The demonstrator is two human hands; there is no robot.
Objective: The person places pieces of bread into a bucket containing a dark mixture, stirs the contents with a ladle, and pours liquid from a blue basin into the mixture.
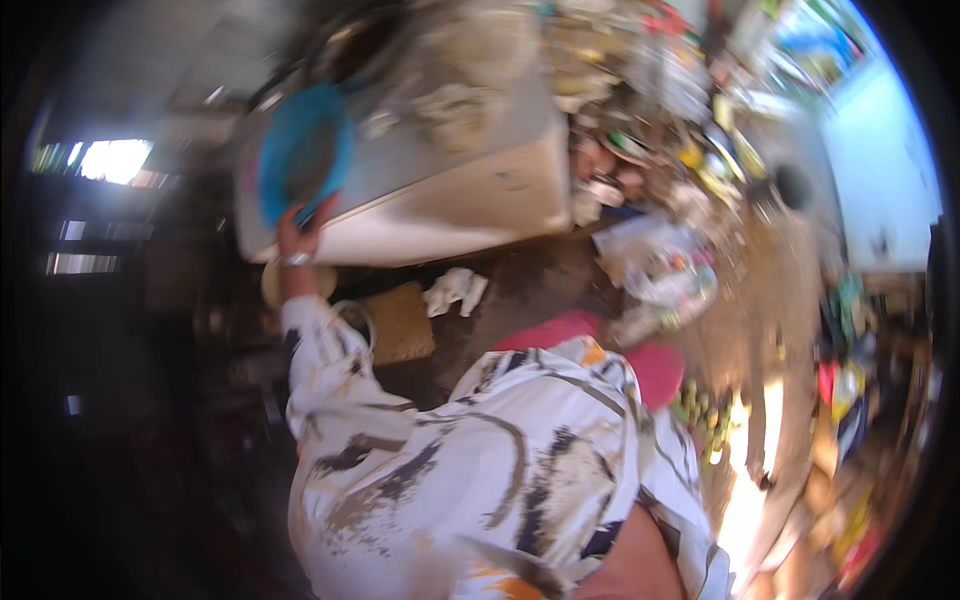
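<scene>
At the near left end of a white box-like surface (pixel 457 202), my left hand (pixel 304 225) grips the rim of a blue plastic basin (pixel 274 161). The basin is tilted and looks dark inside; blur hides what it holds. Something small and dark shows between my fingers, too blurred to name. A metal band circles my left wrist. Pale crumpled items (pixel 457 112) lie on the same surface, right of the basin. My right hand is out of view; bare skin, perhaps my right forearm, shows at the bottom edge beside my patterned white garment.
Plastic bags (pixel 660 262) and a heap of mixed items lie on the floor to the right. A brown board (pixel 401 322) and a white cloth (pixel 454 291) lie below the white surface. Round green items (pixel 701 416) are near my right side. A light blue panel (pixel 877 165) stands far right.
</scene>
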